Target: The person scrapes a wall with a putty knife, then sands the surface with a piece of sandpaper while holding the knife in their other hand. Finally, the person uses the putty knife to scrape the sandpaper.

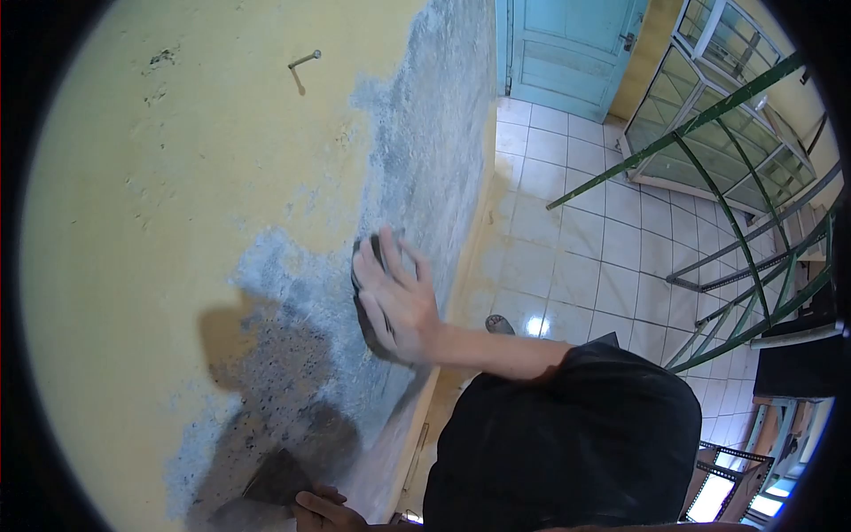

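My right hand (397, 306) reaches across to the wall (204, 186) with its fingers spread, lying on the grey patch where the yellow paint is gone. A dark edge shows beside the palm, and the fingers are slightly blurred. Low in the view, my left hand (326, 512) is closed, thumb on top, around a scraper with a dark flat blade (279, 479). That blade lies close to the wall, over the rough, pitted grey area (284, 363). Part of the left hand is cut off by the lower edge.
A nail (306, 60) sticks out of the wall high up. Green metal bars (683, 133) of a frame cross the right side. Behind them stands a glass cabinet (709, 106), near a light blue door (567, 53). White tiles (576, 239) cover the floor.
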The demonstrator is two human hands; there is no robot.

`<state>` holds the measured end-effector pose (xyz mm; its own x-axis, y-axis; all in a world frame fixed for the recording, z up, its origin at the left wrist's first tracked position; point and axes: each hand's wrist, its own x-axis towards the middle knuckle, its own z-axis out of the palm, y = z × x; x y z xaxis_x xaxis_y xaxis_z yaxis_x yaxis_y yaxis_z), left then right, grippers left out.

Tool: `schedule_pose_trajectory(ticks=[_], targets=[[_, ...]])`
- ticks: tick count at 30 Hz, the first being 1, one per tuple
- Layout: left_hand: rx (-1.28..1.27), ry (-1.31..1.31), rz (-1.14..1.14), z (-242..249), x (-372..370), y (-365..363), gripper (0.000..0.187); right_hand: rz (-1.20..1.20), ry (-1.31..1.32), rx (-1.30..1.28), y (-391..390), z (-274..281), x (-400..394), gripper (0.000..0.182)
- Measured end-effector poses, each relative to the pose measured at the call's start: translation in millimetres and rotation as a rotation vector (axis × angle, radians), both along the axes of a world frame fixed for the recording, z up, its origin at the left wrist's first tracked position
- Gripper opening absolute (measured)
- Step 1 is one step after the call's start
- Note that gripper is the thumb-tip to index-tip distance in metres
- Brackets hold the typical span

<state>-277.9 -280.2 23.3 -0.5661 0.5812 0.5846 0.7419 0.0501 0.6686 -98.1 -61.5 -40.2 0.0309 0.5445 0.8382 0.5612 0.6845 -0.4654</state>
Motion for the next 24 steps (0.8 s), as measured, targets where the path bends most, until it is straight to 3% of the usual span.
schedule_pose_trajectory(ticks=[3,6,10,12,18,21,24], targets=[[0.019,-0.001,0.081,-0.2,1.1,-0.2,0.06,-0.187,0.091,0.055,59.9,29.7,20.5,0.048],[0.002,0.066,0.009,7.0,4.0,-0.8,0.059,-0.205,0.158,0.02,79.2,44.5,25.0,0.047],[-0.001,0.03,0.021,1.8,2.6,-0.1,0.059,-0.07,0.143,-0.021,10.2,4.9,-4.3,0.045],[0.014,-0.011,0.013,2.3,2.1,0.7,0.06,0.01,0.004,-0.056,-6.2,-6.4,-3.3,0.045],[0.022,0.072,0.038,6.8,4.7,1.7,0.062,-0.26,0.178,-0.072,93.2,49.4,36.2,0.043],[0.02,0.137,0.024,2.8,3.8,4.9,0.063,-0.149,0.163,-0.062,33.9,26.7,2.4,0.042],[0.019,0.004,0.038,-2.0,0.0,2.0,0.063,0.032,0.028,-0.031,-12.4,5.8,-9.5,0.045]])
